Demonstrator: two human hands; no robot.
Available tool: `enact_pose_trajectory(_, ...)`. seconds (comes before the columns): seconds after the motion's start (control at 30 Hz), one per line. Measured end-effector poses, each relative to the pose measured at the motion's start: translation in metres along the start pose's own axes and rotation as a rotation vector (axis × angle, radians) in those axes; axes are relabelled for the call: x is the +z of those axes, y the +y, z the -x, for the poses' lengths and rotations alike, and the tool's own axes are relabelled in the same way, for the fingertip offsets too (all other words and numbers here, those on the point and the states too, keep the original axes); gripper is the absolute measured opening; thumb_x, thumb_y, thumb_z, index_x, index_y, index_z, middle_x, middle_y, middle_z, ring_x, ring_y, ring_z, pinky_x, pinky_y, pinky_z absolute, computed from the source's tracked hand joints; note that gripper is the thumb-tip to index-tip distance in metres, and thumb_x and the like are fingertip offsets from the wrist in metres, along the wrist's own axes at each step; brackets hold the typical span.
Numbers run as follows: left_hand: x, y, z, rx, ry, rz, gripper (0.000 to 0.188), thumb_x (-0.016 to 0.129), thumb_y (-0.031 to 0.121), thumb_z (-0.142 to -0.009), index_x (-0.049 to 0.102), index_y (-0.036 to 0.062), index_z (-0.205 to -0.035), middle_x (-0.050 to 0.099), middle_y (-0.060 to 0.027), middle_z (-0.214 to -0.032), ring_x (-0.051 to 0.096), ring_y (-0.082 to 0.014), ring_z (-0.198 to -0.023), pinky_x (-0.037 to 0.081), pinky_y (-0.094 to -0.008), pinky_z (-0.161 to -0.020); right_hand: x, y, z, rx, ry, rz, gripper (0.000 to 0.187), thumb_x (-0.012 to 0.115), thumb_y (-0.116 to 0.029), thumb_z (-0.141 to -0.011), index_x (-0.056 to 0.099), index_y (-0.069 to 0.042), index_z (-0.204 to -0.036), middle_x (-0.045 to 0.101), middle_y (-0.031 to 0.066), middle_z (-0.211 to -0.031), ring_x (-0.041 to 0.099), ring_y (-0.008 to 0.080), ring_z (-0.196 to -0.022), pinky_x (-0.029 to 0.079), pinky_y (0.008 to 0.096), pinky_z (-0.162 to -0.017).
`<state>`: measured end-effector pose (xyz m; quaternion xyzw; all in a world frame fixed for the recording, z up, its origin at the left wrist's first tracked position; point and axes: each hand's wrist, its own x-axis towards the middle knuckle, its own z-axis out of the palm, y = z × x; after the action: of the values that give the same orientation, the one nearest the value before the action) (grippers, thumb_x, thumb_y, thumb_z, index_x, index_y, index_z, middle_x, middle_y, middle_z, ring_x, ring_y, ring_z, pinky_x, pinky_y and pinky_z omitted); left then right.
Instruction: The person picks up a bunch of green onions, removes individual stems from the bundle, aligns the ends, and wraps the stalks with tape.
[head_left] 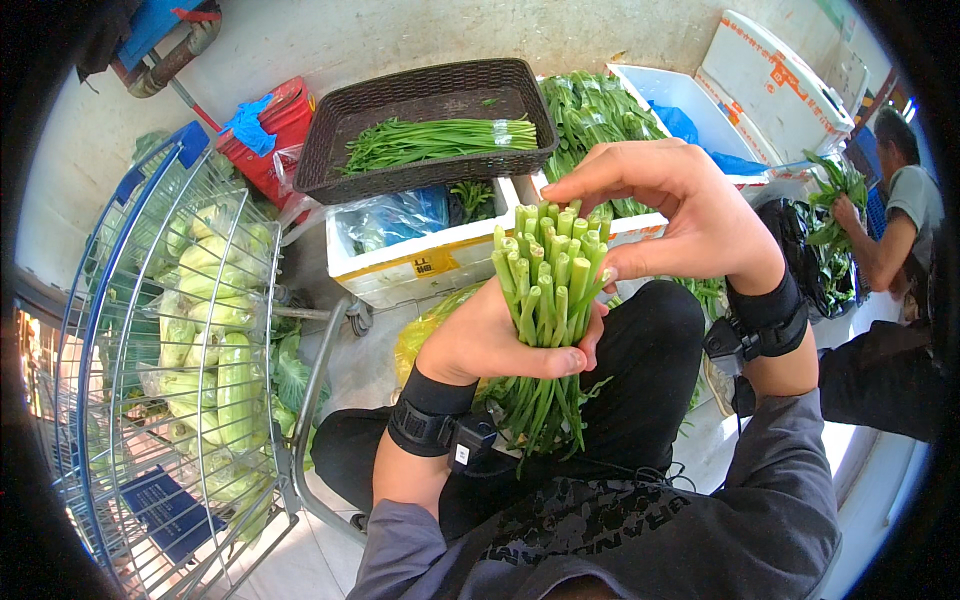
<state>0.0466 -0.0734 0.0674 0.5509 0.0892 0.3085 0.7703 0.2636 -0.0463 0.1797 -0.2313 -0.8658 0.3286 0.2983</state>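
A bunch of leafy greens (545, 275) stands upright in front of me, cut stem ends up and dark leaves hanging below. My left hand (520, 340) is closed around its middle, thumb across the near side. Over the upper right arches my right hand (665, 205), its thumb by the right-hand stems and its index fingertip at the far side of the cut ends. Its fingers are apart, with a gap between palm and stems. Whether those fingertips press on the stems, I cannot tell.
A wire shopping cart (150, 350) with bagged pale green vegetables stands on the left. Ahead, a dark woven tray (325, 135) with long green stalks rests above a white foam box (400, 275). A red bucket (290, 105) is behind. Right, another person (905, 190) handles greens.
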Motion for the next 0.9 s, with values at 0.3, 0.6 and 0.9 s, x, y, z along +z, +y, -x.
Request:
enact_pose_trajectory(0.3,-0.002,-0.005,0.0,-0.012,-0.005,0.034,0.057,0.082,0.008,-0.075,0.054,-0.0001,-0.124,0.066,-0.0076,-0.093,0.065,-0.0161,-0.083,0.054,-0.0311,-0.077,0.001,-0.007,-0.003,0.06,-0.019,-0.139,0.055,0.084,-0.016,-0.079,0.065,0.002,-0.127,0.068,0.0128,-0.116,0.064,0.0225,-0.108,0.051,0.0353,-0.094)
enact_pose_trajectory(0.6,0.0,-0.002,0.001,-0.012,-0.003,0.03,0.06,0.08,0.005,-0.074,0.053,0.0015,-0.127,0.065,-0.0064,-0.095,0.063,-0.0146,-0.085,0.053,-0.0301,-0.076,-0.011,-0.006,-0.011,-0.18,-0.174,0.243,0.054,0.079,-0.021,-0.08,0.065,0.001,-0.128,0.067,0.0165,-0.116,0.065,0.0324,-0.104,0.05,0.0418,-0.09)
enact_pose_trajectory(0.9,-0.002,-0.003,0.002,-0.012,0.014,0.0,0.063,0.079,0.004,-0.074,0.052,0.0021,-0.131,0.065,-0.0061,-0.097,0.063,-0.0149,-0.085,0.053,-0.0309,-0.077,-0.012,-0.011,-0.013,-0.075,-0.205,0.199,0.058,0.076,-0.017,-0.08,0.061,0.002,-0.132,0.065,0.0168,-0.115,0.064,0.0322,-0.101,0.05,0.0406,-0.09)
